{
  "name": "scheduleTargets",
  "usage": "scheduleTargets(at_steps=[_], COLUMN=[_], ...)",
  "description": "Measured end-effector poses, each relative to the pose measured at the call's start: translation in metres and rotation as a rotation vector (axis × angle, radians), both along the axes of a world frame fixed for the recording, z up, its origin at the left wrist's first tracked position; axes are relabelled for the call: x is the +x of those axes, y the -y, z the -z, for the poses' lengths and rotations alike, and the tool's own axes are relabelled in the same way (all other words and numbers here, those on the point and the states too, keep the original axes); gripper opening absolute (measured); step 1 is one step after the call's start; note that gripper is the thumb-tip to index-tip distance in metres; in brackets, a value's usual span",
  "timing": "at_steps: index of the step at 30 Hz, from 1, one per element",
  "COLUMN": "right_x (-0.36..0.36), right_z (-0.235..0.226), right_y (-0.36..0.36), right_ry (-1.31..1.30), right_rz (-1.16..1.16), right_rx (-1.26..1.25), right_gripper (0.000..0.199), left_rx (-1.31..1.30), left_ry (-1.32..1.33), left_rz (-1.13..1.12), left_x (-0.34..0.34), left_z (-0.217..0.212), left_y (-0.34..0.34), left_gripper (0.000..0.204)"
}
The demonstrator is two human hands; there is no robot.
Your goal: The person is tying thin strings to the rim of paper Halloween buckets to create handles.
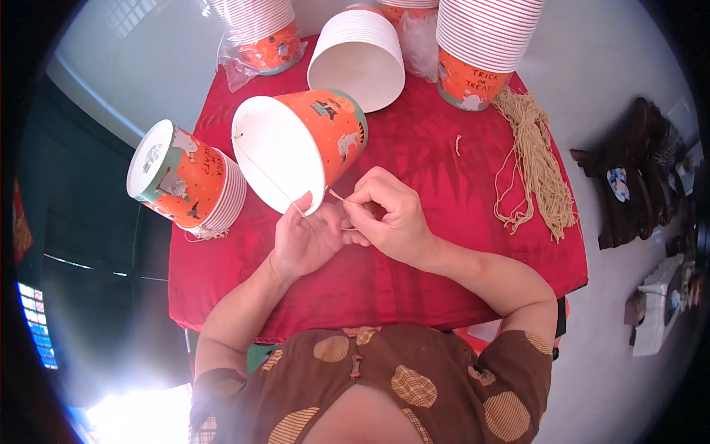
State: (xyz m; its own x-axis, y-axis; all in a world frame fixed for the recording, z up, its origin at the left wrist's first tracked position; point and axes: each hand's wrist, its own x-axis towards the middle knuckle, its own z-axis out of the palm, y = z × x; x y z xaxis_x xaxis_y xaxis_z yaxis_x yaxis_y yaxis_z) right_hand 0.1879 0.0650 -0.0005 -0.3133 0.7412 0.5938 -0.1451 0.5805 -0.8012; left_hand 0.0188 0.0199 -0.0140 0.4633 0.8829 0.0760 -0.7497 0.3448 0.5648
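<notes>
An orange printed paper bucket (336,122) lies tilted on the red-covered table (429,277), its white mouth turned toward my left and toward me. Tan string (268,172) runs from a hole in the far side of the rim, across the mouth, to my left hand (305,240) below the near rim. That hand is closed on the string, thumb pressed against it, other fingers curled beneath. At the near side of the rim, my right hand (392,214) pinches a short string end between thumb and fingers. The fingers partly hide where the string goes between the hands.
Nested buckets (203,181) lean at the left. At the back are a plastic-wrapped stack (270,48), white-rimmed buckets on their side (362,63) and a tall stack (473,70). A tan string bundle (540,170) and a short string scrap (458,145) lie at the right.
</notes>
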Motion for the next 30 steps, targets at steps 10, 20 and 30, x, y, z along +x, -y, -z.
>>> scheduleTargets(at_steps=[10, 20, 30], right_x=[0.0025, 0.0034, 0.0031], right_z=[0.0006, 0.0008, 0.0008], right_y=[-0.0017, -0.0021, -0.0018], right_ry=[0.073, 0.088, 0.077], right_rz=[-0.009, -0.017, -0.038], right_rx=[0.045, 0.020, -0.026], right_gripper=[0.008, 0.007, 0.006], left_rx=[-0.010, -0.014, 0.022], left_ry=[-0.126, -0.143, -0.149], left_rz=[-0.051, -0.058, -0.076], left_x=[-0.0007, -0.0008, 0.0001], left_z=[0.0021, 0.0037, 0.0065], left_y=[0.0010, 0.0007, -0.0002], left_gripper=[0.062, 0.062, 0.059])
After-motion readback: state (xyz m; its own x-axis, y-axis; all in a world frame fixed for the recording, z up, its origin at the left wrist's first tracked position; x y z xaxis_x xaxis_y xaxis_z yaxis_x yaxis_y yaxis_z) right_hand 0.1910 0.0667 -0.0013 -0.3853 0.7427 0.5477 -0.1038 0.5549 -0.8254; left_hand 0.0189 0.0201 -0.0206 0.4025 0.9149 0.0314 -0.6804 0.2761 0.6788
